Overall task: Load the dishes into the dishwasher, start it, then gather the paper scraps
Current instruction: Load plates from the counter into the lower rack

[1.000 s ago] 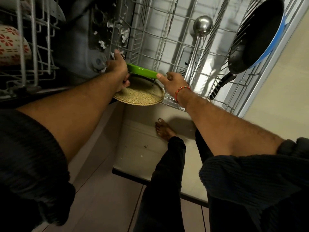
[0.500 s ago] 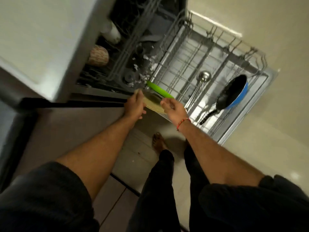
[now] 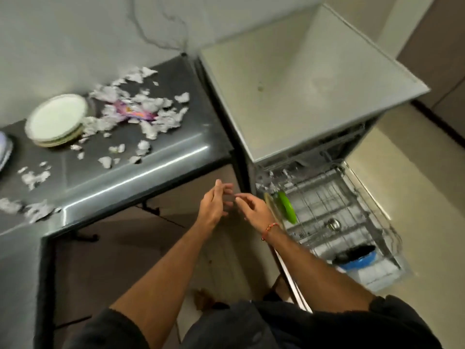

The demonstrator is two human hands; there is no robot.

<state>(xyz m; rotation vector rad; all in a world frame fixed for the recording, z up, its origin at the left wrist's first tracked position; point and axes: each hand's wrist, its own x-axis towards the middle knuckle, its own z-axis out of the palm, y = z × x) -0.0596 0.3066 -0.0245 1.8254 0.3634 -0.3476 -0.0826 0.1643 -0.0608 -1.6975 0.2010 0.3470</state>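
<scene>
Head view: both hands, left hand point(image 3: 212, 206) and right hand point(image 3: 254, 210), hang empty and loose between dishwasher rack point(image 3: 352, 210), where green plate point(image 3: 285, 206) stands on edge, and desk point(image 3: 151, 162) holding stacked plates point(image 3: 56, 120) and paper scraps point(image 3: 148, 114)

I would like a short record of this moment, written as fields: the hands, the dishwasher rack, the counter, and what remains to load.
left hand: open, holds nothing, in front of the counter edge
right hand: open, holds nothing, beside the rack
lower rack: pulled out; green plate upright, beige plate next to it, ladle, blue pan
counter: stack of plates, paper scraps, a pink wrapper
remaining: stack of plates not yet loaded; scraps not gathered
</scene>
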